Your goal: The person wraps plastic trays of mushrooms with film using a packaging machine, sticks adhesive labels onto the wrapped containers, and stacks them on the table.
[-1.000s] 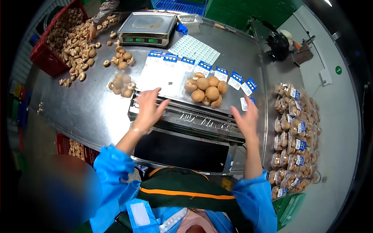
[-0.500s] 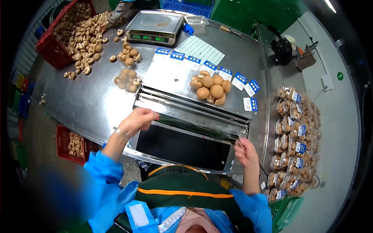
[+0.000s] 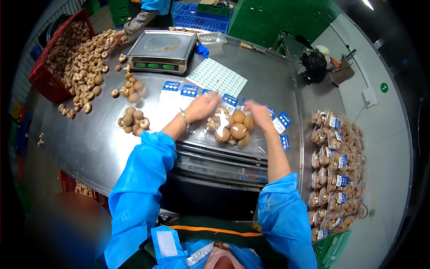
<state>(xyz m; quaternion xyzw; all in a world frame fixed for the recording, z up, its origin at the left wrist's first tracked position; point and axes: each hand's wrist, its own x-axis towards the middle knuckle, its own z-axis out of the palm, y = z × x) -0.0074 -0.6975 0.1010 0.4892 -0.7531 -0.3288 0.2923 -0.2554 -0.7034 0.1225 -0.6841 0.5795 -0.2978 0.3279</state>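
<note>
A pack of brown mushrooms (image 3: 238, 130) sits on the wrapping machine (image 3: 219, 163), with clear cling film (image 3: 192, 134) drawn over it and shining with glare. At the pack's far left side my left hand (image 3: 204, 107) is closed on the film's edge. My right hand (image 3: 260, 114), a little blurred, grips the film at the far right side. Several blue-and-white labels (image 3: 281, 122) lie in an arc behind and beside the pack; my hands cover some of them. To the left stands another tray of mushrooms (image 3: 133, 121).
A weighing scale (image 3: 162, 51) and a label sheet (image 3: 217, 77) lie farther back. Loose mushrooms (image 3: 85, 80) spill from a red crate (image 3: 49, 80), where a co-worker's hand (image 3: 117, 38) reaches in. Stacked packed mushrooms (image 3: 336, 175) stand at right.
Both hands have moved forward from the machine's near edge to the far side of the mushroom pack, drawing the film over it. The camera view has shifted slightly.
</note>
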